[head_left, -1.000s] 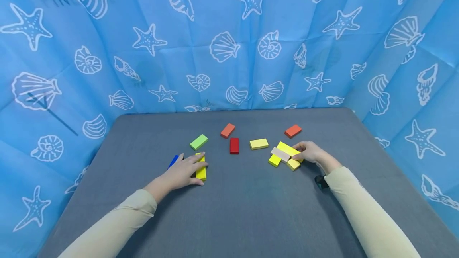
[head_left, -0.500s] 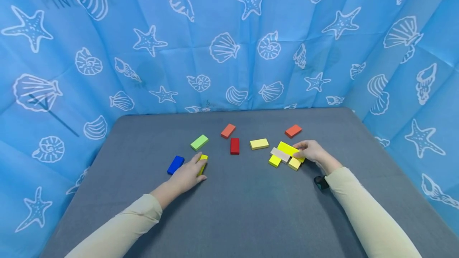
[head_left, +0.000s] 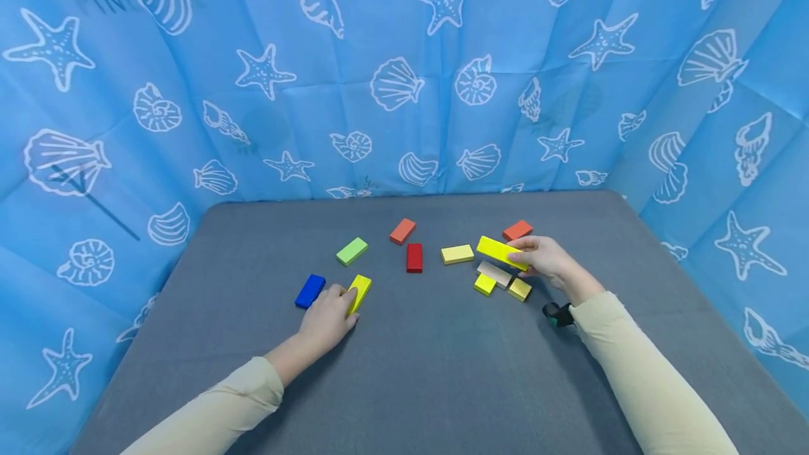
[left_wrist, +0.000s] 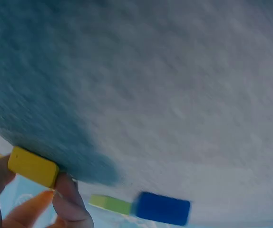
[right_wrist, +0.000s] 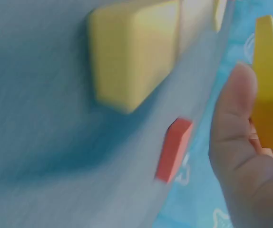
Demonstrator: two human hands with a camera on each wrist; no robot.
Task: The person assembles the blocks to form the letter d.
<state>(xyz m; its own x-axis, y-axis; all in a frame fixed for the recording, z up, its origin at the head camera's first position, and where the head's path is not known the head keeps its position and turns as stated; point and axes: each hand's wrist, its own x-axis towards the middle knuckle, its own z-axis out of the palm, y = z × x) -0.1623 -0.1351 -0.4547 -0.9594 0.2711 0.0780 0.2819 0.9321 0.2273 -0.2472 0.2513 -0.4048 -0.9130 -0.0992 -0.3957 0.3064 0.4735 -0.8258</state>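
Note:
My left hand [head_left: 327, 319] pinches a bright yellow block [head_left: 361, 291] at the left of the table. In the left wrist view, that yellow block [left_wrist: 33, 167] sits between thumb and fingers. A blue block [head_left: 310, 291] lies just left of this hand. My right hand [head_left: 551, 262] grips another bright yellow block [head_left: 496, 251], raised above a small cluster; the right wrist view shows the thumb against this yellow block [right_wrist: 268, 95]. Beneath it lie a light grey block [head_left: 494, 274], a small-looking yellow block [head_left: 484, 285] and a pale yellow block [head_left: 520, 290].
A green block [head_left: 352, 251], a dark red block [head_left: 413, 258] and a cream-yellow block [head_left: 457, 254] lie across the grey table [head_left: 430, 371]. Two orange-red blocks [head_left: 402, 231] lie farther back. A blue shell-print curtain [head_left: 354, 90] hangs behind. A dark object [head_left: 556, 314] is at the right wrist.
My right hand has lifted its yellow block up off the cluster. My left hand has closed on the other yellow block and turned it, moving slightly right and uncovering the blue block.

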